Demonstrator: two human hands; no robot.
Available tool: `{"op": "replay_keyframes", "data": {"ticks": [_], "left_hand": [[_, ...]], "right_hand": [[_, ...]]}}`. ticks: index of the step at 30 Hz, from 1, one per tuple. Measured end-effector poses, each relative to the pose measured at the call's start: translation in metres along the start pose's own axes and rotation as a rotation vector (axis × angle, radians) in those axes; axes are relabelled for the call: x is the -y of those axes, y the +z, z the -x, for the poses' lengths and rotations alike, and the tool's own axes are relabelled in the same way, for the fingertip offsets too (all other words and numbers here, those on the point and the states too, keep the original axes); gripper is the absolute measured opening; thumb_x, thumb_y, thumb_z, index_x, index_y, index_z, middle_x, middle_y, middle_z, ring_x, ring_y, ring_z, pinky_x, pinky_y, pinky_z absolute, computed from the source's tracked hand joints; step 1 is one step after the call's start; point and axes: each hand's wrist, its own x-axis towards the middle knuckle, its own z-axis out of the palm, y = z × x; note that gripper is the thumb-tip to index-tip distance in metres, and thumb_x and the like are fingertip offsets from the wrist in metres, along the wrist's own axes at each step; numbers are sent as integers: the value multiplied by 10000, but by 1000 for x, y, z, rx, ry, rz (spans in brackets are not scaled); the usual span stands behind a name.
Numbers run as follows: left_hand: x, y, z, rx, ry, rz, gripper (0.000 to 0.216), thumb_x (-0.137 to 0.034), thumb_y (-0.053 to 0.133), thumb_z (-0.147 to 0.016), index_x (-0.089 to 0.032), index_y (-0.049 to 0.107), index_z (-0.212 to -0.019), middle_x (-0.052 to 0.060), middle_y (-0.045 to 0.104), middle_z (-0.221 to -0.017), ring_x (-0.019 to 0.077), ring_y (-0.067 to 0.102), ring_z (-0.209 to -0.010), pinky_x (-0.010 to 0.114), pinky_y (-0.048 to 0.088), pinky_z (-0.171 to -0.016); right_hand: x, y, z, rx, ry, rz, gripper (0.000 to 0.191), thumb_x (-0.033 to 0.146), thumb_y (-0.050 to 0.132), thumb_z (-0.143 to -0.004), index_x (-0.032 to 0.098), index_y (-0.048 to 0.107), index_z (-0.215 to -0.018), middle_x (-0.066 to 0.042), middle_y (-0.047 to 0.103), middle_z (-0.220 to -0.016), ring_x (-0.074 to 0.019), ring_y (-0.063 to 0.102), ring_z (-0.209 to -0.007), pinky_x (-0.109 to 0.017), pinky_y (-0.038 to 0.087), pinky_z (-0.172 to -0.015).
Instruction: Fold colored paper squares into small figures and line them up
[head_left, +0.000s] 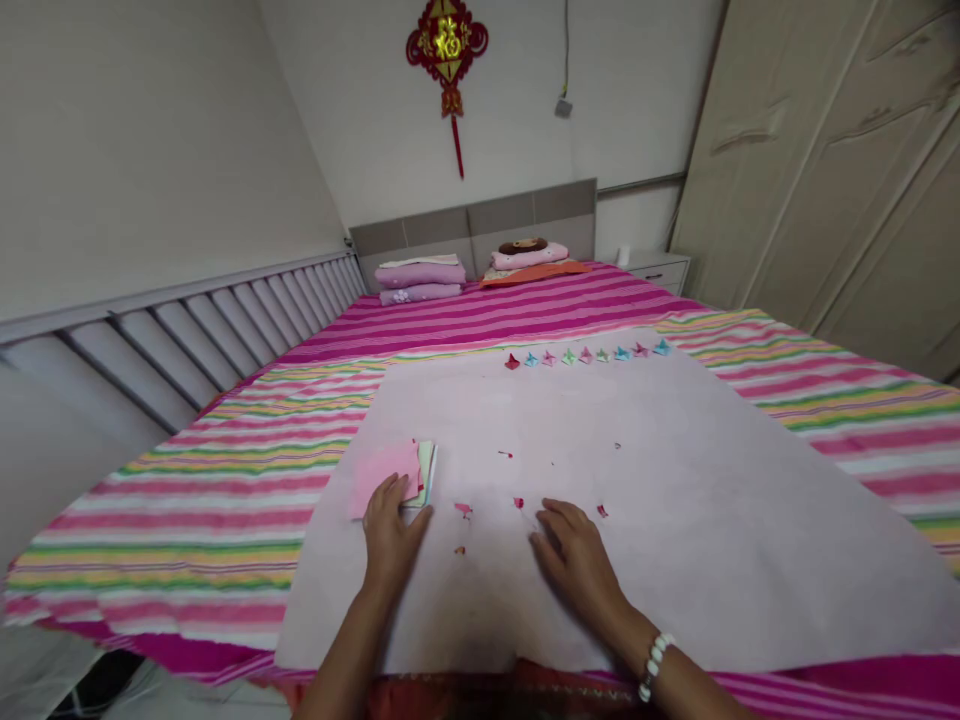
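1. The left hand (394, 530) is held loosely spread, thumb apart from the fingers; its fingertips are laid on a square pink paper sheet (382, 472), with no firm grip seen.
2. The right hand (577, 545) is held half-curled, thumb clear of the fingers, over a broad whitish sheet (675, 560); nothing can be made out in its grasp.
3. The step in hand is judged to be the choosing or taking of paper; for the next move, one leaf would need to be parted cleanly from those beneath.
4. The pink sheet is placed at the left of the whitish sheet, partly over a stack of pale green and other papers (426, 465). It looks flat, thin and unfolded.
5. Between the hands, a small pinkish-red scrap (519, 503) is seen.
6. Farther out, small folded paper shapes (586, 355) in red, blue, pink and green are lined up near the far edge.
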Motion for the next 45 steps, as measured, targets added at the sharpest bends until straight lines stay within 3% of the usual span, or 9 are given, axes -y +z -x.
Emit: {"op": "replay_keyframes", "data": {"ticks": [8,13,17,24,29,34,40,45], "left_hand": [[29,-1,-20,117,9,-122,626,-368,701,-696,-149,511,-1251,193,515,-1340,392,404,-1290,580,359,-1020],[38,4,-25,156,14,-107,639,-400,691,-708,-140,503,-1260,191,519,-1344,382,396,-1303,563,365,-1031],[44,8,-28,176,11,-96,661,-375,702,-693,-101,498,-1259,216,512,-1342,385,387,-1309,553,352,-1048],[54,14,-28,196,-11,-39,644,-300,690,-696,-140,470,-1280,174,526,-1332,337,474,-1251,512,407,-1029],[57,17,-23,160,-44,-14,667,-287,693,-691,-153,450,-1297,169,474,-1374,346,417,-1291,532,366,-1058],[58,18,-18,128,-58,1,690,-318,678,-715,-155,410,-1329,172,454,-1384,344,422,-1286,536,365,-1058],[62,21,-10,111,-45,-6,568,-185,566,-767,-115,422,-1312,183,501,-1339,320,460,-1256,520,371,-1060],[63,27,-4,88,-39,-22,540,-152,524,-782,-151,426,-1314,151,503,-1350,313,438,-1277,520,367,-1065]], "right_hand": [[26,13,-21,94,-47,-123,206,172,546,-819,169,667,-985,-138,648,-1108,-272,564,-1050,-450,453,-911],[41,36,-43,170,-92,-294,226,133,554,-809,161,668,-1001,-134,653,-1103,-256,554,-1046,-430,424,-928],[53,58,-61,224,-112,-377,191,120,541,-824,184,687,-930,-79,690,-966,-213,583,-940,-359,447,-870],[66,99,-90,271,28,-472,193,88,552,-796,185,710,-850,-48,715,-844,-180,636,-797,-294,486,-755],[71,121,-105,322,123,-517,214,84,540,-788,192,722,-818,-25,729,-775,-169,655,-710,-251,494,-648],[73,131,-110,356,170,-525,228,89,535,-793,212,727,-793,-25,743,-824,-180,662,-785,-269,490,-713],[69,138,-110,374,228,-530,213,120,533,-800,203,730,-802,-36,746,-824,-188,670,-765,-276,494,-692],[66,140,-107,357,243,-547,223,143,523,-805,202,732,-856,-37,744,-857,-183,671,-785,-276,502,-715]]}}
